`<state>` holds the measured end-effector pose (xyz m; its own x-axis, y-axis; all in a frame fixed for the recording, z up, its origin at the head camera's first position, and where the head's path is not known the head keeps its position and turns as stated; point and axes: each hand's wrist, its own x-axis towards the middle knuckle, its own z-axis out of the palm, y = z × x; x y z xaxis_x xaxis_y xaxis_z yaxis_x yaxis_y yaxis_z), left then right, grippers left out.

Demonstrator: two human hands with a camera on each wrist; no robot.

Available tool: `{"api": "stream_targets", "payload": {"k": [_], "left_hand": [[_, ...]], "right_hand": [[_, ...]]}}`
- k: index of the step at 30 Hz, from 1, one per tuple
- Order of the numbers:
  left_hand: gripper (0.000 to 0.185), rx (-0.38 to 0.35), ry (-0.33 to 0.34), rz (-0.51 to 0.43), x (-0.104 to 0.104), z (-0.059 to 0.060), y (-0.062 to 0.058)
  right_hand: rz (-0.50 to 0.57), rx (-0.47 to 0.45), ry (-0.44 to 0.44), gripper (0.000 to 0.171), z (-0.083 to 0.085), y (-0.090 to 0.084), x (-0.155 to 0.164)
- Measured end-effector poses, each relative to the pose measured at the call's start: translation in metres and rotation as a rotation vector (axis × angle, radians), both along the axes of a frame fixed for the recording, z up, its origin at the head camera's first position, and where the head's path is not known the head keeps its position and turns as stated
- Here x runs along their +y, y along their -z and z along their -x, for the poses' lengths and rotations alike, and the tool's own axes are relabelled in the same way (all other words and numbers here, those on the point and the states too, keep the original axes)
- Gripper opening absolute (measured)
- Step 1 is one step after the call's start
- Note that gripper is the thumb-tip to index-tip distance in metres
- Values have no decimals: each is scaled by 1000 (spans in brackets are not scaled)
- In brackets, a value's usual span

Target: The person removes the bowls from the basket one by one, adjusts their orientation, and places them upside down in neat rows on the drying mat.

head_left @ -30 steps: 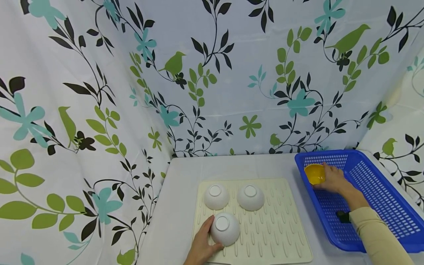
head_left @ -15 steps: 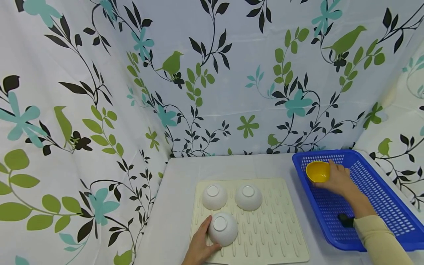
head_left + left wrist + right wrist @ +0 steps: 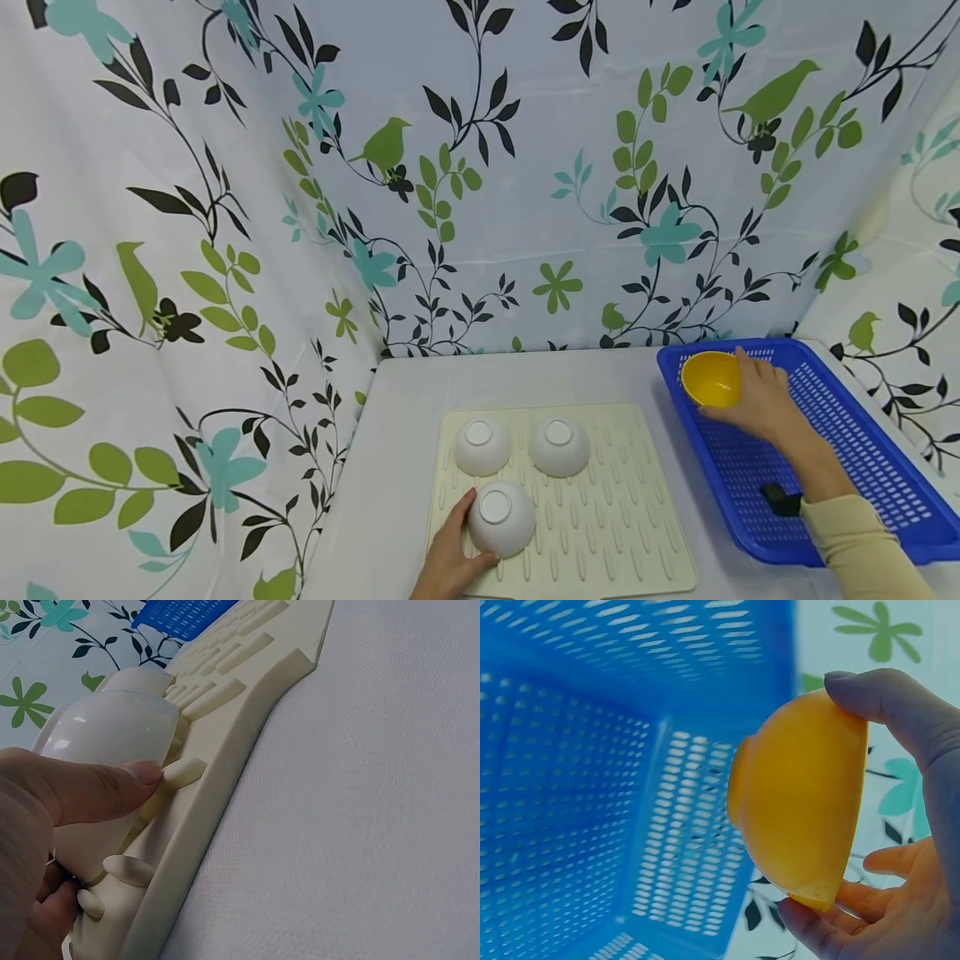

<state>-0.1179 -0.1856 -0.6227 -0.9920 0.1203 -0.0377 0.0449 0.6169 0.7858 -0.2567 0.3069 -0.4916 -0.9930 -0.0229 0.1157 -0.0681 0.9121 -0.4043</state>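
My right hand pinches a yellow bowl by its rim, over the far left end of the blue basket. In the right wrist view the yellow bowl is tipped on its side, with the thumb on one edge of the rim and fingers at the opposite edge. My left hand holds a white bowl that sits upside down on the cream drying mat. The left wrist view shows the thumb against the side of this white bowl, close to the mat's ribs.
Two more white bowls, one at the back left and one beside it, lie upside down on the mat. A black strap is at my right wrist. A patterned curtain hangs behind the white table.
My right hand has raised the yellow bowl within the basket's far end and turned it, so more of its inside faces the head camera. The left hand stays on the white bowl.
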Motion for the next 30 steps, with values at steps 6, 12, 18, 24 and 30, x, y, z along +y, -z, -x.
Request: {"api": "stream_targets", "payload": {"k": [6,12,18,24,30], "left_hand": [[101,31,10,3,0,-2,0],[100,70,6,35,0,-4,0],[99,144,37,125,0,-4,2],[98,94,60,155,2,-5,-5],[99,38,42,127,4,-5,-11]], "right_hand": [[20,10,-12,125,-7,-16,-15],[46,56,-23,122,-13,-21,-30],[71,100,-42,119,-23,-27,-46],[68,74,-76,119,-36,-33,-62],[72,62,-130,119,-46,-34,-77]]}}
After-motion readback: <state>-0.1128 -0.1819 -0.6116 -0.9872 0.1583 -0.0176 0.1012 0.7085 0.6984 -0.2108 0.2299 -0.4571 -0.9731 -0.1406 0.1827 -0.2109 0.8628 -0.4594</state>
